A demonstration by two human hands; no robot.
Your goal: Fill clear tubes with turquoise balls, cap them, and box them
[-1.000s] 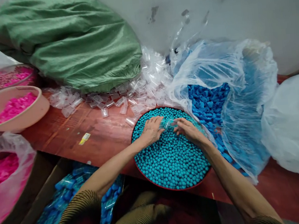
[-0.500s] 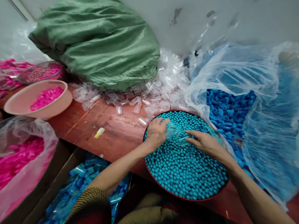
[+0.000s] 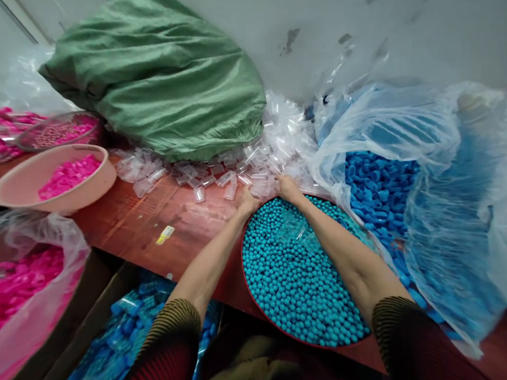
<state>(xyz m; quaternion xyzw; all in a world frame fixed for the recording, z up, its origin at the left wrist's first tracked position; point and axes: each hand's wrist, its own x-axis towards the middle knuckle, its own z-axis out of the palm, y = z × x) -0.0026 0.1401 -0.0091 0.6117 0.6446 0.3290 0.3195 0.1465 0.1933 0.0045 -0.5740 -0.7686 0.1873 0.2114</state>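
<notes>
My left hand is at the far left rim of a round red tray filled with blue-green balls, beside the pile of clear plastic pieces. My right hand reaches over the tray's far rim and touches the near edge of that pile. The fingers of both hands are small and partly hidden among the clear pieces, so their grip cannot be made out. A few clear pieces lie on top of the balls, between my forearms.
A green sack leans behind the pile. Blue caps fill a plastic bag at the right. At the left are a pink basin, a bag of pink parts and a box of blue pieces.
Both hands have moved forward from above the balls to the clear pile past the far rim. The clear pieces near them stay on the balls. The view has shifted slightly.
</notes>
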